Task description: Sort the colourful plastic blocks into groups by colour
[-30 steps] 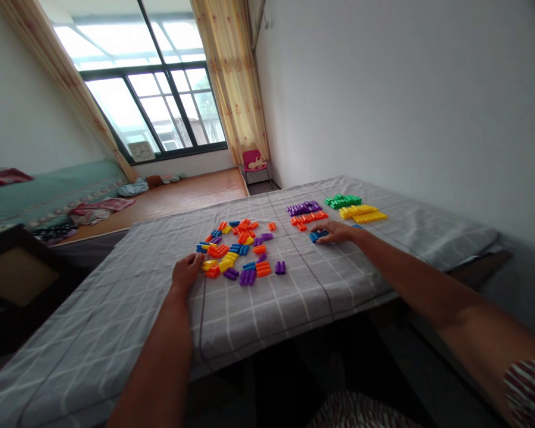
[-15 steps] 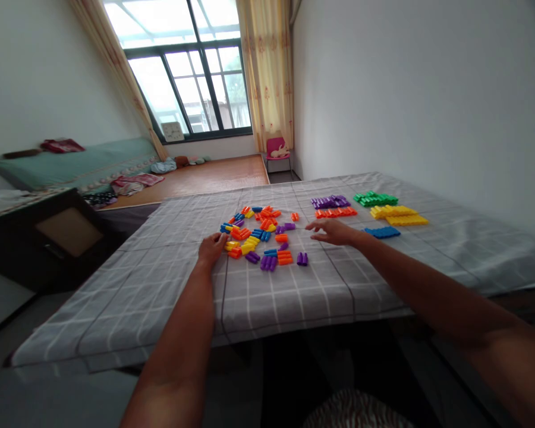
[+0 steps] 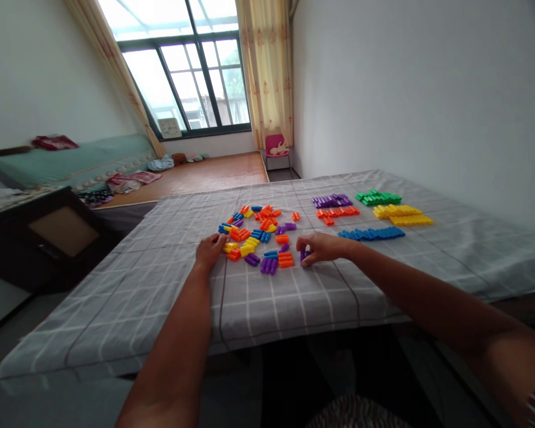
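Note:
A loose pile of small tube-shaped plastic pieces [image 3: 251,244] in orange, yellow, blue and purple lies on the checked cloth. My left hand [image 3: 210,249] rests at the pile's left edge, fingers curled beside a yellow piece [image 3: 230,246]; what its fingertips hold, if anything, is hidden. At the right side of the pile, my right hand [image 3: 323,246] reaches down with thumb and fingers closed around a purple plastic piece [image 3: 302,255], partly covered by them. Close by are more purple pieces [image 3: 268,266] and orange pieces [image 3: 286,260].
Rows sorted by colour lie to the right: purple [image 3: 330,201], orange [image 3: 337,212], green [image 3: 378,197], yellow [image 3: 403,214] and blue [image 3: 372,234]. The grey cloth [image 3: 267,303] covers the table, whose right side meets a white wall [image 3: 419,107]. A dark cabinet [image 3: 40,238] stands left.
My right hand has come toward me and down onto the purple piece, uncovering more of the blue and orange rows. My left hand has stayed at the pile's edge.

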The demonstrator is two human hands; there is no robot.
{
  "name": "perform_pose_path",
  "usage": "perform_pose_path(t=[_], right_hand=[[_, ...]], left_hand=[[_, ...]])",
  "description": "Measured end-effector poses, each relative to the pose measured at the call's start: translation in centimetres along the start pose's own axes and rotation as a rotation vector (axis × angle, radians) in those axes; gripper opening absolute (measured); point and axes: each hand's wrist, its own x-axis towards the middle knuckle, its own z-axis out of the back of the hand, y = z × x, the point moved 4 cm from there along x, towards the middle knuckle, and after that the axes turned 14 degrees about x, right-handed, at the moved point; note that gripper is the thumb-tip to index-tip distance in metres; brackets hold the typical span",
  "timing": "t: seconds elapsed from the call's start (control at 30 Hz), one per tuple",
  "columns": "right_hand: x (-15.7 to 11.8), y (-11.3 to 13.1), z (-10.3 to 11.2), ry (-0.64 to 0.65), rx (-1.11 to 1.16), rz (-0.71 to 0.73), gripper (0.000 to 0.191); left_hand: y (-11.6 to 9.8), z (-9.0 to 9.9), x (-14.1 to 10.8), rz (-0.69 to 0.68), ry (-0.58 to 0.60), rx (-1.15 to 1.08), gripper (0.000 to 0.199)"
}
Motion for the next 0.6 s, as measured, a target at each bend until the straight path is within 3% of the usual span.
perform_pose_path(t=[0.1, 0.27, 0.37, 0.47, 0.53, 0.6], right_hand=[[0.0, -0.7, 0.3, -0.106, -0.026, 0.034, 0.038], [-0.1, -1.3, -0.6, -0.106, -0.013, 0.112, 0.032], [0.1, -2.3, 0.5, -0.111, 0.026, 0.152, 0.031], [0.4, -5.5, 5.0, -0.199, 0.118, 0.132, 0.04], [0.5, -9.1, 9.5, -0.351, 0.125, 0.057, 0.046], [0.4, -13.3, 13.8, -0.527, 0.051, -0.105, 0.052]], left_hand=[[-0.2, 0.2, -0.1, -0.009, 0.005, 0.002, 0.048], [-0.1, 0.3, 0.0, -0.005, 0.007, 0.013, 0.047], [-0.1, 0.4, 0.0, 0.002, 0.01, -0.005, 0.047], [-0.2, 0.5, -0.1, 0.004, 0.014, -0.013, 0.046], [-0.4, 0.7, -0.1, 0.013, 0.016, -0.006, 0.045], [-0.5, 0.8, 0.0, 0.025, 0.021, 0.002, 0.045]])
